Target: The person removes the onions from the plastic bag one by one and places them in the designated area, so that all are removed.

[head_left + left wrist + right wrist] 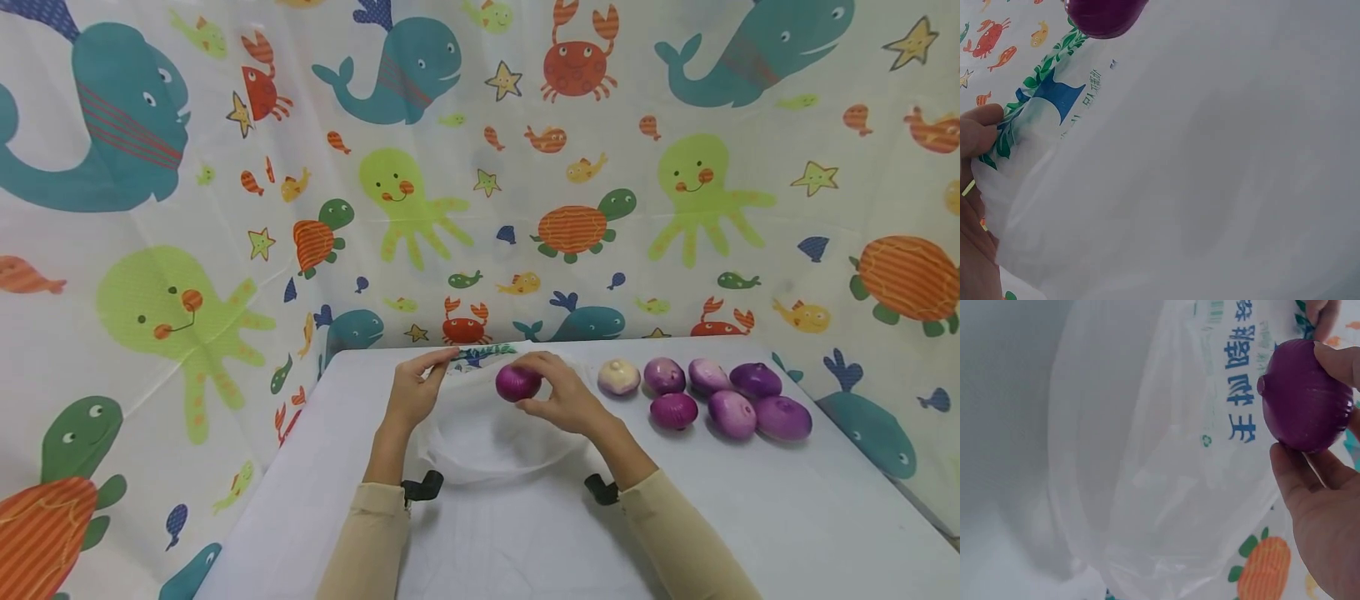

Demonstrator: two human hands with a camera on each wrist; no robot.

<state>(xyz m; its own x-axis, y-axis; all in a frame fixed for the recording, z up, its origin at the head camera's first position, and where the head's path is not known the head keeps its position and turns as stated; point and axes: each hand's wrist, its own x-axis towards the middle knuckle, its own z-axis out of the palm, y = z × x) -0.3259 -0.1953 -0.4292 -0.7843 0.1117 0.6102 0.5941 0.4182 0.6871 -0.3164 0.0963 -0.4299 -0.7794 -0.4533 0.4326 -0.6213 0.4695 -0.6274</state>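
A white plastic bag (480,446) with green leaf print and blue lettering stands with its mouth spread on the white table. At its left rim, my left hand (414,392) pinches the plastic between thumb and fingers; the left wrist view shows this grip on the printed edge (1007,134). My right hand (561,396) holds a purple onion (517,383) over the bag's mouth. In the right wrist view the onion (1307,397) sits between thumb and fingertips, clear of the plastic.
Right of the bag, several purple onions (731,414) lie grouped on the table (757,517), with one pale onion-like bulb (618,377) nearest the bag. A curtain (480,183) printed with sea animals hangs behind the table and along its left side.
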